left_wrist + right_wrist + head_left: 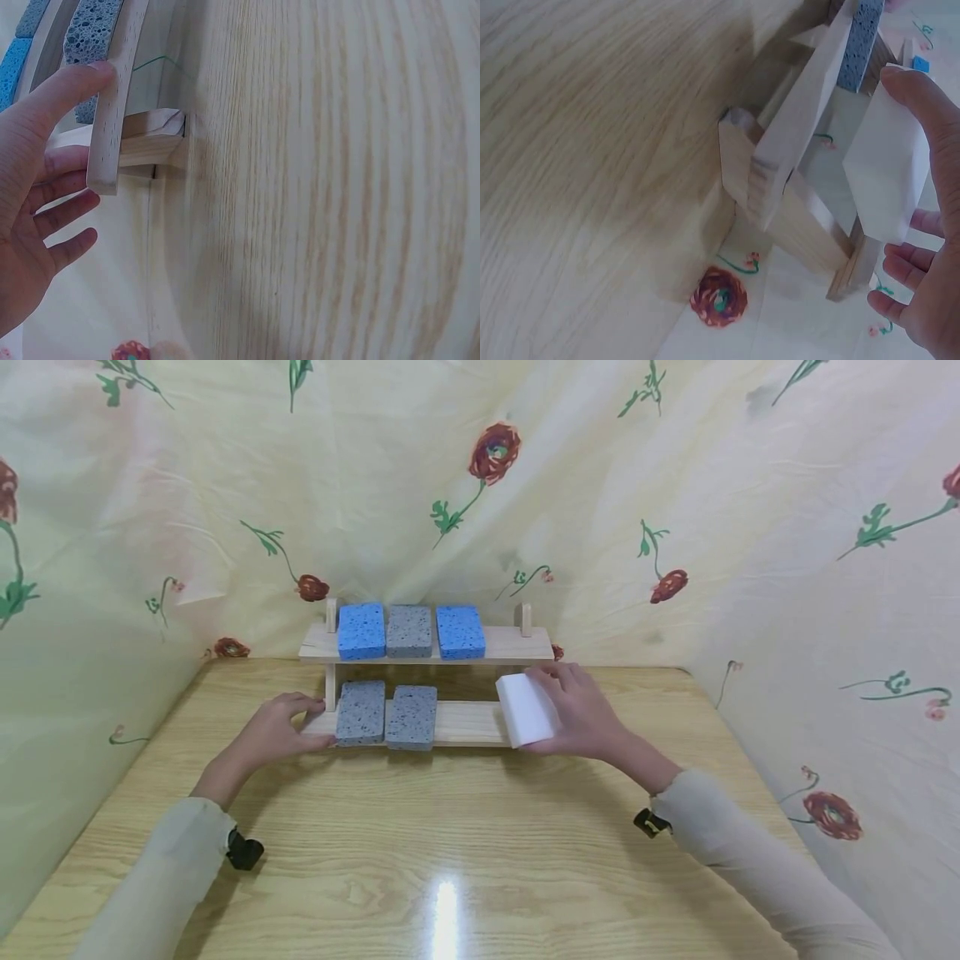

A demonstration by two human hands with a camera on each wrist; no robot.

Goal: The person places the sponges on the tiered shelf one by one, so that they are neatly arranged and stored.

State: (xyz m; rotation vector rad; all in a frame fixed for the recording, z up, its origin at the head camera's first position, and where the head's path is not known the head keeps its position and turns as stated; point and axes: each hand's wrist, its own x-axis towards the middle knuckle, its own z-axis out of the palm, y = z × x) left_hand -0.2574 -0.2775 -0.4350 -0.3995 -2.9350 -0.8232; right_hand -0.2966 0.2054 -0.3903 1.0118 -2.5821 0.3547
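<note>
A two-tier wooden shelf (468,724) stands at the back of the table. My left hand (283,729) grips the left end of its lower board (112,127), thumb on the front edge and fingers behind. Beside that hand, two grey speckled sponges (362,713) (411,718) lie on the lower tier. At the right end, my right hand (573,710) holds a smooth white block-shaped sponge (527,710) between thumb and fingers. It is tilted, and in the right wrist view the white sponge (889,157) is apart from the lower board (802,120).
The upper tier (506,645) carries a blue sponge (362,632), a grey sponge (409,632) and another blue sponge (461,632). Short upright posts (526,620) rise at its ends. Flowered cloth (405,485) hangs behind and beside the wood-grain table (360,852).
</note>
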